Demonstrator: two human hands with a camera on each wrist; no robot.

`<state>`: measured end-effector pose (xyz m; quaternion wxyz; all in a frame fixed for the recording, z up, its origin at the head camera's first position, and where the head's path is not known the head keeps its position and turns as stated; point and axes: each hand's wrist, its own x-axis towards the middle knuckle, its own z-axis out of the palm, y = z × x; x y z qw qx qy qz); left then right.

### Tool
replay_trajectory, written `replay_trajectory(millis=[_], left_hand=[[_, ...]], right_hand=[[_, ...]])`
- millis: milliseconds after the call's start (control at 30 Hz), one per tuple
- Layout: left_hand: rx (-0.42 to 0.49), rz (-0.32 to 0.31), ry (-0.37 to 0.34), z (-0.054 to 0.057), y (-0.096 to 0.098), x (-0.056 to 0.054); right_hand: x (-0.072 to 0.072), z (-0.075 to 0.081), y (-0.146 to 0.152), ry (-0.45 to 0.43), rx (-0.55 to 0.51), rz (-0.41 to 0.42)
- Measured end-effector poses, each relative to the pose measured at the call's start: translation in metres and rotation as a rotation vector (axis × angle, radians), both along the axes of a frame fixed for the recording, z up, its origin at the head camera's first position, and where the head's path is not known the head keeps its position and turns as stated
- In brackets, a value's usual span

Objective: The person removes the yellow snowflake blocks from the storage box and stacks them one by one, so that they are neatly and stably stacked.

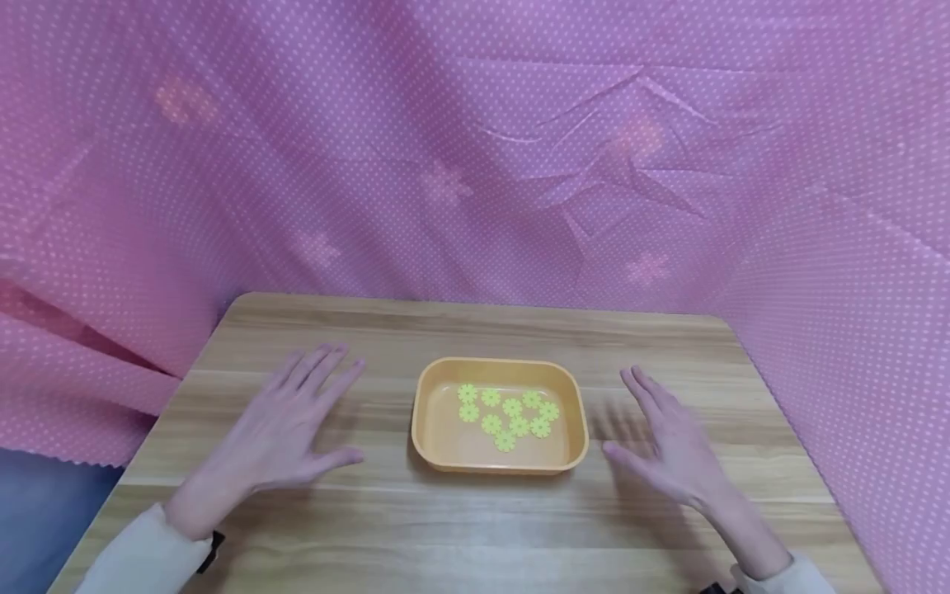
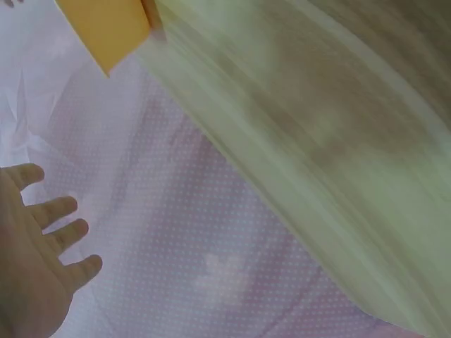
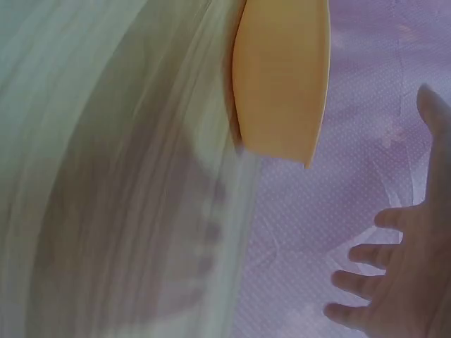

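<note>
In the head view an orange-yellow plastic tray [image 1: 453, 467] with rounded corners sits mid-table. On its floor lie several small yellow-green flower-shaped pieces [image 1: 512, 407], mostly toward the middle and right. My left hand [image 1: 285, 425] is held to the left of the tray, fingers spread and nothing in it. Apart from the tray on its right side is my right hand [image 1: 671, 445], its fingers extended and holding nothing. Both wrist views show the tray's outer side, at the top left in the left wrist view [image 2: 106, 32] and at the top in the right wrist view [image 3: 282, 77].
The wood-grain table [image 1: 475, 528] has rounded back corners. A pink-purple dotted cloth [image 1: 475, 165] with pale flowers hangs behind it and along both sides. Dark bands show at both wrists, below cream sleeves [image 1: 144, 557]. Shadows of the hands fall on the tabletop.
</note>
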<state>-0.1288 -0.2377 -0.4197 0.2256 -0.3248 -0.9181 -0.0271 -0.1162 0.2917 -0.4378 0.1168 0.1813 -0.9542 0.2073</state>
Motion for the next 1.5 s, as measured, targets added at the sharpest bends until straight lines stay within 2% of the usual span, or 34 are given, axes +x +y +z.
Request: replay_trajectory(millis=[200, 600, 867, 1000, 1333, 1500], left_hand=[[0.025, -0.100, 0.023, 0.004, 0.013, -0.007], [0.014, -0.217, -0.021, 0.007, 0.040, -0.018], [-0.016, -0.226, -0.114, 0.008, 0.059, -0.022], [-0.007, -0.239, -0.161, 0.007, 0.070, -0.026], [-0.013, -0.276, -0.284, 0.000, 0.094, -0.037], [-0.033, -0.311, -0.311, -0.004, 0.105, -0.043]], right_hand=[[-0.004, -0.002, -0.012, -0.169, -0.293, 0.035], [-0.018, 0.000, -0.022, -0.511, -0.788, -0.024], [-0.023, -0.007, -0.027, -0.685, -0.967, -0.116], [-0.026, -0.009, -0.030, -0.769, -1.051, -0.133], [-0.032, -0.017, -0.031, -0.859, -1.092, -0.136], [-0.034, -0.021, -0.032, -0.881, -1.098, -0.139]])
